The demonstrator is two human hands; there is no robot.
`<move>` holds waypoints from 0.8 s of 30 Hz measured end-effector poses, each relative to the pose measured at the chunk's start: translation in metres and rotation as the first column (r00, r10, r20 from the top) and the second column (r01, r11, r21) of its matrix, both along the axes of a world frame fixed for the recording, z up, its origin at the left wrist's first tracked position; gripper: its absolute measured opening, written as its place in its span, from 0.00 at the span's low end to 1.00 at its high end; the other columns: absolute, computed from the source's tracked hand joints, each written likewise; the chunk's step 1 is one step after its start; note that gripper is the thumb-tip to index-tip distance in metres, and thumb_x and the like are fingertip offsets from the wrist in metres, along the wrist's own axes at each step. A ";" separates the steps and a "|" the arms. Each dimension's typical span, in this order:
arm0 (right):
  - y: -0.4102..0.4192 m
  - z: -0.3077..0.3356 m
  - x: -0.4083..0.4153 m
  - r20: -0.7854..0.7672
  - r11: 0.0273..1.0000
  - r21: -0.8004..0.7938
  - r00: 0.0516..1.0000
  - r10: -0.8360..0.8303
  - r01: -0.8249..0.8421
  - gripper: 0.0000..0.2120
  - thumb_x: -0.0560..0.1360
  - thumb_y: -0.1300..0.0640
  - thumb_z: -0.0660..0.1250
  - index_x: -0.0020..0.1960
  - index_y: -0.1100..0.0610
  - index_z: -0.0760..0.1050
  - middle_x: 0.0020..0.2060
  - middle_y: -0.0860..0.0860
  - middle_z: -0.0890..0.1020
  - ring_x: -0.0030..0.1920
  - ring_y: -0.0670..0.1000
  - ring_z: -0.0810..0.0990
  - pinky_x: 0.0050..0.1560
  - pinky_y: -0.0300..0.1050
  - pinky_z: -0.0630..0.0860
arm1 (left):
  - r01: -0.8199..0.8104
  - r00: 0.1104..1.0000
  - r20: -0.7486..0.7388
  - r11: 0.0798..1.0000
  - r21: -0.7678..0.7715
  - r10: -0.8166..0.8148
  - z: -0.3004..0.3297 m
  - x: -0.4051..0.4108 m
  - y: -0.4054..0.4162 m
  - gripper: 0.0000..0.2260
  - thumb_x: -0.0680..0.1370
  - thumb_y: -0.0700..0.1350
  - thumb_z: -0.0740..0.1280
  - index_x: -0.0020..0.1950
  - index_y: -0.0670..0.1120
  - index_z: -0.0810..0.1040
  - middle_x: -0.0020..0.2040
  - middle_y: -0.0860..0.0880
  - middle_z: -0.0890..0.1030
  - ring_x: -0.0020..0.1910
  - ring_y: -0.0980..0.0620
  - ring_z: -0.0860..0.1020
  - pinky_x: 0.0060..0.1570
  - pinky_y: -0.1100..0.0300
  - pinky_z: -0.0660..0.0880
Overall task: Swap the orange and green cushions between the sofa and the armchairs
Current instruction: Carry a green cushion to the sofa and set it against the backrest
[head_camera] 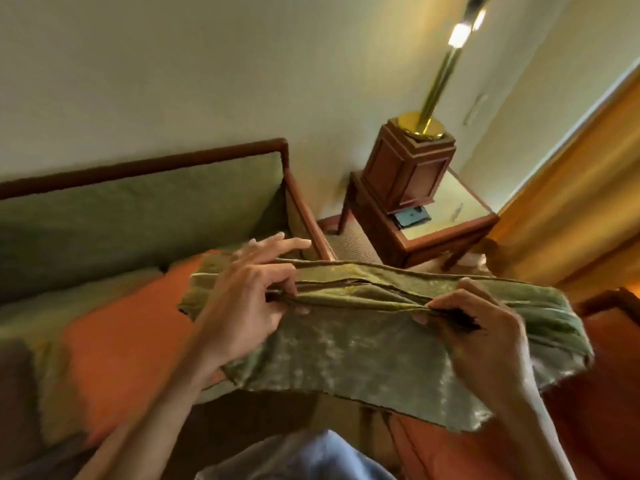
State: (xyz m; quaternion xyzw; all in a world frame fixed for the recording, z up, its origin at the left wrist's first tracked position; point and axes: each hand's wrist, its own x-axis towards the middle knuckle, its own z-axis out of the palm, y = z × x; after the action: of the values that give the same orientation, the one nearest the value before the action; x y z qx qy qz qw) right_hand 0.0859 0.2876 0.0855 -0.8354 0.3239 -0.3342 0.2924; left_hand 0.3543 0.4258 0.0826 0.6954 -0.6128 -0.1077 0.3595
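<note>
Blue-clad knee [304, 455] nearest, bottom centre. Above it, green cushion [374, 341] held in air by both hands: left hand [249, 303] and right hand [485, 337] each pinch its upper seam, fingers closed on fabric. Orange cushion [128, 341] lies on green sofa [138, 209], left. Brass lamp [436, 98] stands on the far bench [460, 216].

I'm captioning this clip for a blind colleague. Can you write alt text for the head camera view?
Two bare hands, left hand and right hand, pinch the top edge of a green cushion held above a sofa where an orange cushion lies. Behind stands a wooden side table with a brass lamp.
</note>
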 end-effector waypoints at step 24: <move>0.039 -0.145 0.458 -0.628 0.629 0.257 0.368 0.686 -0.733 0.46 0.66 0.39 0.76 0.73 0.53 0.55 0.63 0.53 0.68 0.61 0.58 0.72 0.53 0.54 0.74 | -0.801 0.564 0.385 0.371 0.470 0.731 -0.148 0.245 0.141 0.37 0.63 0.49 0.77 0.68 0.53 0.63 0.67 0.50 0.68 0.65 0.42 0.67 0.60 0.46 0.68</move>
State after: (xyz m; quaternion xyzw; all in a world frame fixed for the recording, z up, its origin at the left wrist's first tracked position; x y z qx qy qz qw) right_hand 0.5438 0.3267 -0.0592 -0.9603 0.0043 0.1416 0.2402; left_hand 0.5989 0.5665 -0.0658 0.9780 -0.1698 -0.0771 0.0930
